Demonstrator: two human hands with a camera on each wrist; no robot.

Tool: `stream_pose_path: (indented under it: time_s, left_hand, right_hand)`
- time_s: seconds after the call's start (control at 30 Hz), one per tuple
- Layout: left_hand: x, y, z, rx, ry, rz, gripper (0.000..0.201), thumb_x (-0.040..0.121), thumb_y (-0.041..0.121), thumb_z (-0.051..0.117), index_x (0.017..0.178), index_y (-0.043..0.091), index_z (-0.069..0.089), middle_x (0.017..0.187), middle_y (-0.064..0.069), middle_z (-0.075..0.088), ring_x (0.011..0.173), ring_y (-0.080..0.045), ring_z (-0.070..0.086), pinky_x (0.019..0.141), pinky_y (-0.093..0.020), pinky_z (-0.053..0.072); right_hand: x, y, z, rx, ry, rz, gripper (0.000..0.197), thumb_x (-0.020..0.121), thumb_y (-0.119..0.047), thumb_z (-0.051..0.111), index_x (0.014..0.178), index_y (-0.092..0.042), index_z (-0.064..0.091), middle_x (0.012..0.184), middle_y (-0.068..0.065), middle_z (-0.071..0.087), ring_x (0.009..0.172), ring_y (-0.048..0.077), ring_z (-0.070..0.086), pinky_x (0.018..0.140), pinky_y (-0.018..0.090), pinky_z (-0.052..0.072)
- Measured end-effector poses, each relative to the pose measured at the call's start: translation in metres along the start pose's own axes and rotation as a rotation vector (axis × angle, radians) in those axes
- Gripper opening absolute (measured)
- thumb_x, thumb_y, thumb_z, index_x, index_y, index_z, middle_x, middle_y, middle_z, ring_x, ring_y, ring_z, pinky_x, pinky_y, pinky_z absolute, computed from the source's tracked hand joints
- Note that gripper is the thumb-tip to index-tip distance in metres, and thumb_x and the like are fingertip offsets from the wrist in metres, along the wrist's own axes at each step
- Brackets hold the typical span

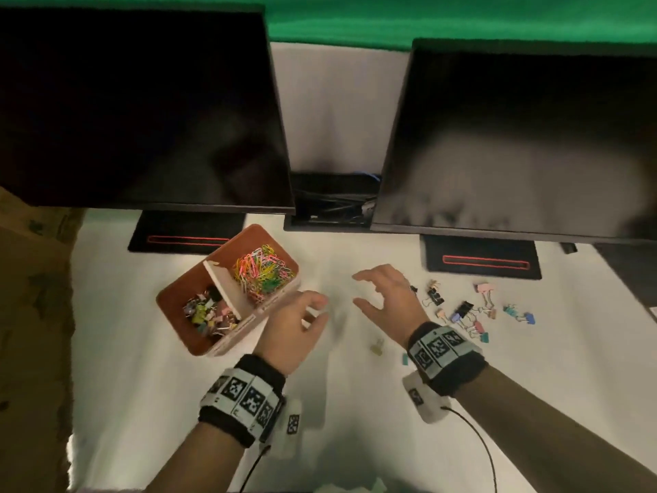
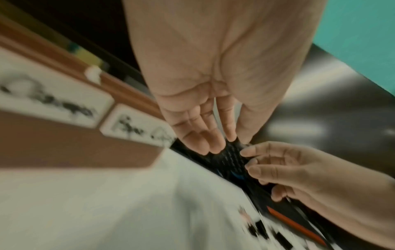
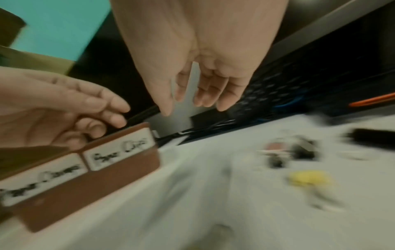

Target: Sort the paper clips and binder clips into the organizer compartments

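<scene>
The brown organizer [image 1: 185, 346] stands left of centre on the white table. Its far compartment holds coloured paper clips [image 1: 263, 269], its near one binder clips [image 1: 209, 313]. White labels show on its front wall [image 3: 107, 179]. My left hand [image 1: 318, 309] hovers just right of the organizer, fingers loosely curled, with nothing in it [image 2: 218, 145]. My right hand [image 1: 355, 289] is spread and empty [image 3: 188, 104], a short way to the right of the left hand. Several loose binder clips [image 1: 462, 311] lie on the table right of my right wrist. A yellow binder clip [image 1: 376, 347] lies below the right hand.
Two dark monitors [image 1: 142, 108] [image 1: 526, 137] overhang the back of the table on black stands [image 1: 483, 259]. A cable tray [image 1: 330, 204] sits between them. Something brown, maybe a cardboard box [image 1: 32, 279], borders the table on the left. White cloth [image 1: 177, 403] covers the near table.
</scene>
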State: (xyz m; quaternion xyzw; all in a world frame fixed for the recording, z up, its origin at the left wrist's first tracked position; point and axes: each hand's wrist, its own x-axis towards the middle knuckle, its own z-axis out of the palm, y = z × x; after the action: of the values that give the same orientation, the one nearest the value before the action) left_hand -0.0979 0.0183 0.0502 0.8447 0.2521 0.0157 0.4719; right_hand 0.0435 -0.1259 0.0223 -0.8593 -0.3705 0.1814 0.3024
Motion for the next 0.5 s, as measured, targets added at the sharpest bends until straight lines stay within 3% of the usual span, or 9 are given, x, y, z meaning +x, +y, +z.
stream_pose_path:
  time_s: [0.1, 0.23, 0.37, 0.5]
  left_hand:
    - [0.013, 0.007, 0.054, 0.09, -0.194, 0.006, 0.026, 0.085, 0.026, 0.062, 0.11, 0.022, 0.058, 0.107, 0.003, 0.054, 0.08, -0.007, 0.056, 0.074, -0.017, 0.046]
    - [0.021, 0.01, 0.105, 0.27, -0.334, -0.035, 0.037, 0.082, 0.04, 0.062, 0.113, 0.022, 0.053, 0.11, 0.005, 0.047, 0.085, -0.011, 0.056, 0.079, -0.023, 0.048]
    - [0.026, 0.001, 0.123, 0.388, -0.356, -0.042, 0.026, 0.086, 0.019, 0.058, 0.111, 0.015, 0.053, 0.114, -0.001, 0.044, 0.093, -0.015, 0.054, 0.087, -0.022, 0.046]
    - [0.032, -0.009, 0.119, 0.372, -0.359, -0.063, 0.016, 0.084, 0.01, 0.058, 0.098, 0.015, 0.059, 0.099, 0.004, 0.046, 0.086, -0.011, 0.051, 0.084, -0.016, 0.042]
  right_hand:
    - [-0.017, 0.047, -0.028, -0.105, 0.065, 0.208, 0.048, 0.076, -0.032, 0.072, 0.121, -0.028, 0.054, 0.118, 0.0, 0.052, 0.107, 0.019, 0.049, 0.099, 0.036, 0.041]
    - [-0.023, 0.086, -0.047, -0.216, -0.029, 0.401, 0.07, 0.071, -0.045, 0.074, 0.132, -0.03, 0.041, 0.134, 0.003, 0.042, 0.121, 0.024, 0.042, 0.101, 0.039, 0.042]
    - [-0.013, 0.101, -0.044, -0.189, -0.167, 0.481, 0.076, 0.069, -0.048, 0.074, 0.134, -0.032, 0.037, 0.138, 0.005, 0.036, 0.122, 0.026, 0.043, 0.1, 0.043, 0.045]
    - [-0.003, 0.1, -0.035, -0.215, -0.24, 0.421, 0.067, 0.074, -0.049, 0.069, 0.133, -0.036, 0.04, 0.138, 0.005, 0.036, 0.123, 0.027, 0.04, 0.101, 0.042, 0.042]
